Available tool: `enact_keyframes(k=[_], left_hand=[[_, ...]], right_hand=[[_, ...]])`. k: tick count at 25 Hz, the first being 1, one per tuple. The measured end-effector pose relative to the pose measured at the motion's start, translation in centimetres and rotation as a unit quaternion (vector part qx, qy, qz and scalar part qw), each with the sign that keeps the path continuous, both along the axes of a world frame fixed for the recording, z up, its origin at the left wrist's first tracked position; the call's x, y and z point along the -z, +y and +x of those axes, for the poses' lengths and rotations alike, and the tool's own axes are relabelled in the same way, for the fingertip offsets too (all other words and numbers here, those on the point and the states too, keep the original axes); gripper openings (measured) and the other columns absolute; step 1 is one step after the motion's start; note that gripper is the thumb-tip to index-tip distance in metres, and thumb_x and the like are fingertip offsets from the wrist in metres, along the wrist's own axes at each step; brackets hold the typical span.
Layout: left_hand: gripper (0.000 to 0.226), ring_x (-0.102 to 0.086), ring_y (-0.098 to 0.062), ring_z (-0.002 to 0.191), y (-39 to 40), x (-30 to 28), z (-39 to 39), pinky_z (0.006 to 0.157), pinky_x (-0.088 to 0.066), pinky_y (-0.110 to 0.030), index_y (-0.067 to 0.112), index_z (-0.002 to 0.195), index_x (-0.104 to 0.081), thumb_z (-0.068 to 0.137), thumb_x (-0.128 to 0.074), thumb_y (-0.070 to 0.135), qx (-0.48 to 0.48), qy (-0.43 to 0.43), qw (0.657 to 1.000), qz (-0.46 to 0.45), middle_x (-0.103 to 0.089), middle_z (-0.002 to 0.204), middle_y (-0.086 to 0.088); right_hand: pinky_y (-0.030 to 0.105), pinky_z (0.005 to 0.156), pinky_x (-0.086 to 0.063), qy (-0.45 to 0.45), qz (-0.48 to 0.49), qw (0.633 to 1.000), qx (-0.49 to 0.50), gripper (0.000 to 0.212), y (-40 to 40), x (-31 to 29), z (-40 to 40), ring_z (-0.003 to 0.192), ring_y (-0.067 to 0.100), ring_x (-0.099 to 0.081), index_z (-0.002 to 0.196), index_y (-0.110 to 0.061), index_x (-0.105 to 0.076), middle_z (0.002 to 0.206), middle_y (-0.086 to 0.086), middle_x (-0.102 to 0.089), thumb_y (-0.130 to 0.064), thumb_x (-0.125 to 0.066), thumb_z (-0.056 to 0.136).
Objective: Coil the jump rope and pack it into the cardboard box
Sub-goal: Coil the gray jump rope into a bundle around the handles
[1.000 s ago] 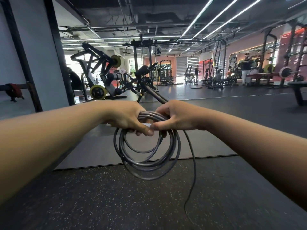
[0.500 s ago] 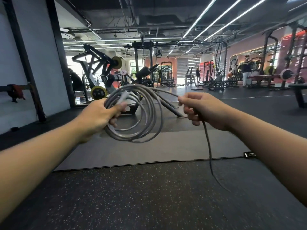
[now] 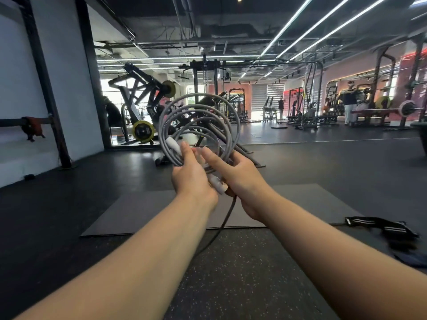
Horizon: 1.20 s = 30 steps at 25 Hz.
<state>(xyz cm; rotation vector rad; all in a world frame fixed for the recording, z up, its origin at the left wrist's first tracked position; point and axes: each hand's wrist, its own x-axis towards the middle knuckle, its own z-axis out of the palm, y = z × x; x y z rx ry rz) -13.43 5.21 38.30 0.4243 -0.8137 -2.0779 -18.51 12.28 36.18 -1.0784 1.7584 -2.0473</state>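
Note:
A grey jump rope [image 3: 198, 112] is wound into several upright loops held in front of me at chest height. My left hand [image 3: 191, 175] grips the bottom of the coil, next to a whitish handle [image 3: 173, 146]. My right hand [image 3: 238, 179] holds the same bundle from the right, closed around a second whitish handle [image 3: 218, 184], with the forefinger stretched out. A loose tail of rope [image 3: 225, 224] hangs down between my forearms toward the floor. No cardboard box is in view.
A grey exercise mat [image 3: 143, 211] lies on the dark rubber floor ahead. A black strap with white stripes [image 3: 381, 227] lies on the floor at right. Weight machines [image 3: 143, 107] stand behind the coil; a person [image 3: 349, 105] stands far right.
My hands, apart half a second ago, have come together under the coil. The coil has turned upright and the right hand now grips the bundle instead of only the trailing rope.

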Motion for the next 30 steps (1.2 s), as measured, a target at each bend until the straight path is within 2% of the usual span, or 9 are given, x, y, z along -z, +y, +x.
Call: enact_keyframes(k=[3, 8, 14, 17, 19, 21, 24, 27, 30], left_hand=[[0.039, -0.071, -0.01, 0.052, 0.1, 0.9, 0.4, 0.051, -0.06, -0.027, 0.011, 0.087, -0.058, 0.101, -0.05, 0.046, 0.017, 0.051, 0.998, 0.022, -0.072, 0.103, -0.002], [0.042, -0.072, -0.018, 0.104, 0.0, 1.5, 0.9, 0.09, -0.057, -0.037, 0.02, 0.091, -0.055, 0.098, -0.046, 0.06, -0.024, -0.022, 0.998, -0.057, -0.078, 0.114, 0.006], [0.052, -0.065, -0.019, 0.116, -2.6, 3.5, 1.5, 0.098, -0.044, -0.042, 0.021, 0.109, -0.068, 0.084, -0.064, 0.067, 0.031, -0.158, 0.974, -0.158, -0.076, 0.115, 0.004], [0.101, -0.045, -0.029, 0.14, -3.3, 3.0, 2.5, 0.111, -0.037, -0.049, 0.019, 0.152, -0.031, 0.073, -0.085, 0.051, -0.014, -0.226, 0.943, -0.242, -0.047, 0.153, -0.008], [0.13, -0.016, -0.032, 0.154, -4.1, 1.6, 3.7, 0.122, -0.02, -0.054, 0.027, 0.161, 0.003, 0.069, -0.09, 0.037, -0.183, -0.28, 0.836, -0.435, -0.01, 0.169, -0.012], [0.134, 0.003, -0.03, 0.157, -4.9, -0.7, 5.0, 0.125, 0.0, -0.052, 0.028, 0.162, 0.008, 0.068, -0.087, 0.036, -0.304, -0.26, 0.608, -0.686, 0.005, 0.171, -0.011], [0.131, -0.01, -0.028, 0.157, -4.9, -5.4, 4.6, 0.126, -0.004, -0.052, 0.034, 0.161, 0.003, 0.065, -0.086, 0.048, -0.158, -0.305, 0.32, -0.883, -0.014, 0.171, -0.007], [0.106, -0.057, -0.023, 0.124, -3.9, -7.4, 2.8, 0.106, -0.043, -0.038, 0.036, 0.15, -0.03, 0.064, -0.091, 0.045, 0.112, -0.4, 0.307, -0.856, -0.061, 0.136, 0.002], [0.067, -0.068, -0.017, 0.097, -4.2, -5.7, 1.5, 0.09, -0.051, -0.034, 0.029, 0.121, -0.06, 0.065, -0.094, 0.035, 0.192, -0.383, 0.4, -0.81, -0.074, 0.104, 0.007]], right_hand=[[0.034, 0.087, -0.06, 0.012, 0.033, 0.998, 0.056, 0.044, -0.9, 0.2, -0.2, 0.094, 0.013, -0.075, 0.106, -0.02, -0.075, 0.099, -0.002, -0.081, -0.057, -0.076, 0.082], [0.024, 0.044, -0.032, -0.006, 0.09, 0.995, 0.03, 0.048, -1.7, 0.6, 0.9, 0.039, 0.013, -0.042, 0.091, -0.014, -0.065, 0.041, -0.011, -0.051, -0.062, -0.061, 0.088], [0.022, 0.045, -0.037, 0.134, 0.013, 0.99, 0.039, 0.014, -0.2, 0.3, -0.2, 0.049, 0.011, -0.047, 0.086, -0.016, -0.066, 0.054, -0.005, -0.054, -0.027, -0.071, 0.093], [0.027, 0.053, -0.043, 0.208, 0.055, 0.975, 0.063, 0.014, 0.5, -0.4, -2.0, 0.053, 0.011, -0.051, 0.083, -0.018, -0.061, 0.057, -0.009, -0.058, -0.024, -0.072, 0.089], [0.035, 0.063, -0.05, 0.29, 0.109, 0.948, 0.076, 0.013, 1.2, -1.1, -3.3, 0.06, 0.011, -0.056, 0.081, -0.025, -0.06, 0.062, -0.011, -0.061, -0.026, -0.071, 0.088], [0.042, 0.072, -0.056, 0.374, 0.178, 0.907, 0.072, 0.014, 2.3, -1.9, -4.1, 0.067, 0.014, -0.061, 0.083, -0.028, -0.059, 0.071, -0.009, -0.064, -0.027, -0.071, 0.089], [0.045, 0.076, -0.056, 0.471, 0.287, 0.832, 0.067, 0.015, 3.3, -3.1, -4.4, 0.077, 0.019, -0.065, 0.093, -0.025, -0.061, 0.083, -0.005, -0.068, -0.032, -0.073, 0.089], [0.038, 0.071, -0.051, 0.519, 0.342, 0.78, 0.072, 0.023, 3.6, -4.3, -4.0, 0.075, 0.021, -0.061, 0.095, -0.016, -0.06, 0.085, 0.002, -0.067, -0.033, -0.075, 0.088], [0.026, 0.062, -0.044, 0.519, 0.344, 0.781, 0.044, 0.023, 4.2, -5.0, -3.6, 0.069, 0.013, -0.057, 0.092, -0.018, -0.058, 0.079, -0.004, -0.064, -0.026, -0.078, 0.085]])
